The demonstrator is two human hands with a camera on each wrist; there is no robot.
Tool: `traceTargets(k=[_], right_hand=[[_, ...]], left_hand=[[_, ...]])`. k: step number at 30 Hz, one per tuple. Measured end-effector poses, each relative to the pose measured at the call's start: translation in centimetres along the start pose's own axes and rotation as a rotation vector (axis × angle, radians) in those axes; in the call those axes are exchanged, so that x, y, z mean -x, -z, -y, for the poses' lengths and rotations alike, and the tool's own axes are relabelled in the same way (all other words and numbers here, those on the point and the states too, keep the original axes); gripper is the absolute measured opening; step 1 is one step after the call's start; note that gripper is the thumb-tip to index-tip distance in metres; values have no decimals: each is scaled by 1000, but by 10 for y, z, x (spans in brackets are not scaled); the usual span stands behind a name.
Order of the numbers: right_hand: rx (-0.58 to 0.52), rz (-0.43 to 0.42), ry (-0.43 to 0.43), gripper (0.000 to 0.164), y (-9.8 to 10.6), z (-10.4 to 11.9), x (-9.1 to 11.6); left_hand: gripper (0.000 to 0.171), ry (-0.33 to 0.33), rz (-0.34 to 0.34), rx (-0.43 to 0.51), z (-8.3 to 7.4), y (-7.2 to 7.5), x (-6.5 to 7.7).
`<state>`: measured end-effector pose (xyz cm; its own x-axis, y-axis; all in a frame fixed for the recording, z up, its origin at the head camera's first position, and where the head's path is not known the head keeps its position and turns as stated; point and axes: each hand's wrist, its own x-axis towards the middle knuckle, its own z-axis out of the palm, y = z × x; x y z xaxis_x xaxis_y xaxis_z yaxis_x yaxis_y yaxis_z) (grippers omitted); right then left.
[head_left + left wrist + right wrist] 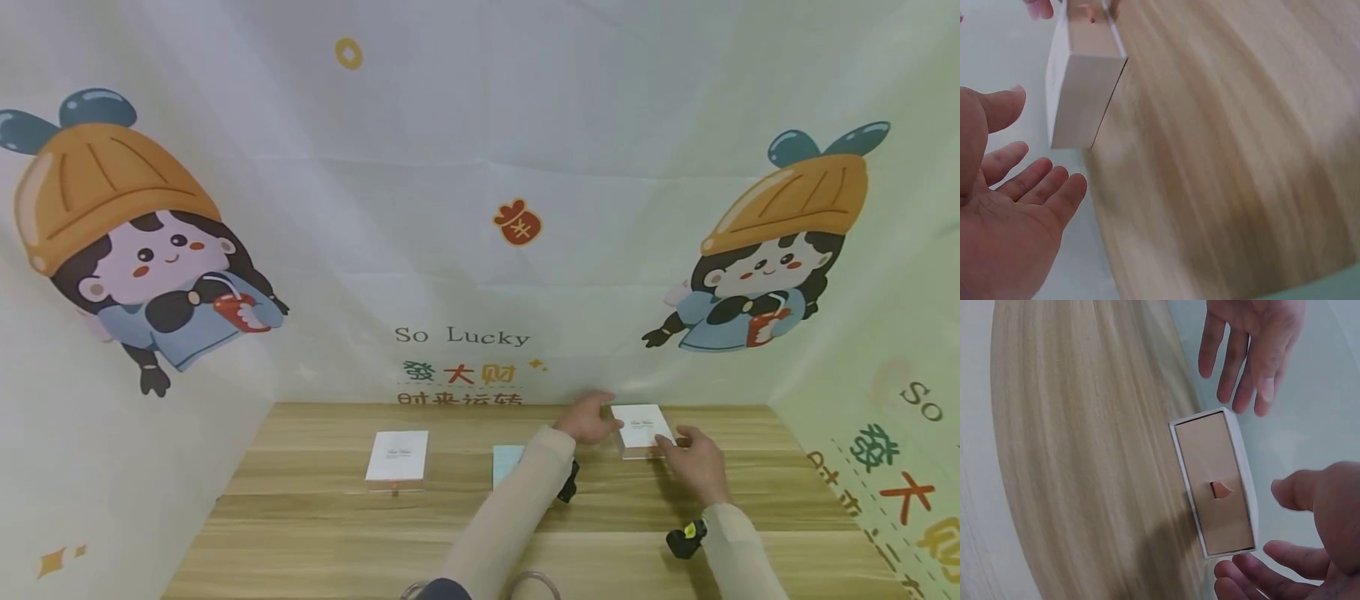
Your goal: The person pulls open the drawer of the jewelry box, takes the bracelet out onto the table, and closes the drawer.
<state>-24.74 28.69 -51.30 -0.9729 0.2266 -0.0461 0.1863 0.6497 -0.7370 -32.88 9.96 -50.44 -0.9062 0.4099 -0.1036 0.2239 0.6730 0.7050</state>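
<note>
A small white box (642, 427) with faint print on its top sits at the back right of the wooden table. Its brown end face (1213, 450) carries a small orange tab, seen in the right wrist view. On the box's left side is my left hand (590, 419), its fingers (1063, 194) extended and spread, a small gap from the box in the left wrist view. My right hand (697, 463) is at the opposite side; its fingers (1254, 569) lie close by the box's end, and its thumb stands apart. Whether those fingertips touch the box I cannot tell.
Another white box (398, 455) lies farther left on the wooden table (300, 500). Between the boxes, a light blue item (506, 462) is partly covered by my left forearm. A printed white cloth (420, 208) hangs behind the table and along both sides.
</note>
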Motion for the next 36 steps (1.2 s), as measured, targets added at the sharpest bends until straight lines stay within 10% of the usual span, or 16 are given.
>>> traceTargets(k=[11,36], right_hand=[[-23,-122,-6,48,-12,-1,2],[-92,-78,0,44,-4,-14,-7]], left_hand=[[60,-73,4,-190,-1,-16,-7],[44,-56,-77,-147,-2,-15,7]])
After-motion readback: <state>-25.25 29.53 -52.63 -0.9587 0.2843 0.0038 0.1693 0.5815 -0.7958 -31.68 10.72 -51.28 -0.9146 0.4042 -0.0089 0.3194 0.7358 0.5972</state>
